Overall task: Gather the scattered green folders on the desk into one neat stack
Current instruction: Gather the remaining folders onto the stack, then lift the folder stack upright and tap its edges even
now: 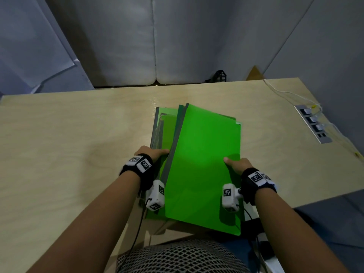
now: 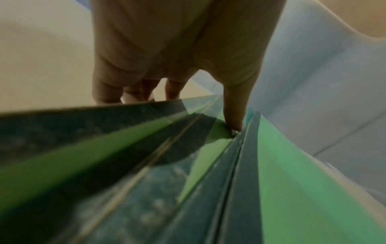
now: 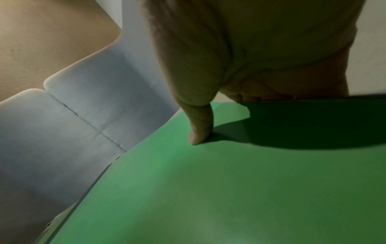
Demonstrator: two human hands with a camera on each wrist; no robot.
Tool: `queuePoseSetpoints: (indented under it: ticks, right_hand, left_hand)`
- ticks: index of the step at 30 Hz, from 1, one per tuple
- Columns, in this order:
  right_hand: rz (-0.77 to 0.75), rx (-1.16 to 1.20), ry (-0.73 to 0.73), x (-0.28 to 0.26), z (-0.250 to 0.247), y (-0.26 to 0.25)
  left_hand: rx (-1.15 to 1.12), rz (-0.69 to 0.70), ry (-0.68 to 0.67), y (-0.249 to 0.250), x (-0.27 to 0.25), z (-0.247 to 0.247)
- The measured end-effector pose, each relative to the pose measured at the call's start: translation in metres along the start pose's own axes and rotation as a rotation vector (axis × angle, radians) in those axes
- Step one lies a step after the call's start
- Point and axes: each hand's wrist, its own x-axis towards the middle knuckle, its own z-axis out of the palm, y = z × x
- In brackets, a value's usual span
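Several green folders [image 1: 204,166] are held together, tilted up off the light wooden desk [image 1: 69,144], their near ends past the desk's front edge. My left hand [image 1: 152,153] grips the left side of the bundle, thumb between the grey spines [image 2: 234,165] and fingers [image 2: 108,92] behind the outer cover. My right hand [image 1: 237,166] holds the right edge, thumb [image 3: 199,130] lying on the top green cover [image 3: 229,189], fingers hidden underneath. The folders' left edges are fanned apart and not aligned.
A power strip [image 1: 313,123] with white cables [image 1: 285,93] is set in the desk at the far right. Grey padded panels [image 1: 153,40] stand behind the desk. A mesh chair back [image 1: 177,257] is right below me.
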Motion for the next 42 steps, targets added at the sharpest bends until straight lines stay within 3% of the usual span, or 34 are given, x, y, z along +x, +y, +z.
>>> queuePoseSetpoints:
  ticks: [5,8,16,22,26,33,36,40,42]
  right_hand:
    - [-0.01,0.01,0.017,0.006,0.003,0.002]
    - [-0.005,0.031,0.022,0.009,0.004,0.003]
    - [0.008,0.07,0.022,0.017,0.006,0.005]
    - [0.001,0.047,0.002,0.018,0.008,0.003]
    - [0.003,0.054,-0.001,0.019,0.008,0.004]
    - [0.0,0.089,-0.003,0.021,0.006,0.006]
    - [0.012,0.114,-0.017,0.02,0.005,0.006]
    - [0.026,0.173,-0.032,0.019,-0.002,0.003]
    - [0.02,0.236,-0.011,0.018,-0.007,-0.001]
  left_hand:
    - [-0.19,-0.058,-0.005,-0.003,0.005,-0.001]
    - [-0.32,-0.097,-0.087,-0.001,0.004,0.001]
    - [-0.291,-0.087,-0.15,0.008,-0.006,-0.005]
    - [-0.335,-0.036,-0.454,0.011,-0.005,-0.005]
    - [-0.337,-0.049,-0.482,0.017,-0.011,-0.002]
    - [-0.37,-0.08,-0.401,0.023,0.001,-0.001]
    - [-0.407,-0.088,-0.275,0.021,0.005,0.001]
    - [-0.492,0.043,-0.055,0.023,0.005,0.005]
    - [-0.523,0.14,-0.008,0.027,0.004,0.005]
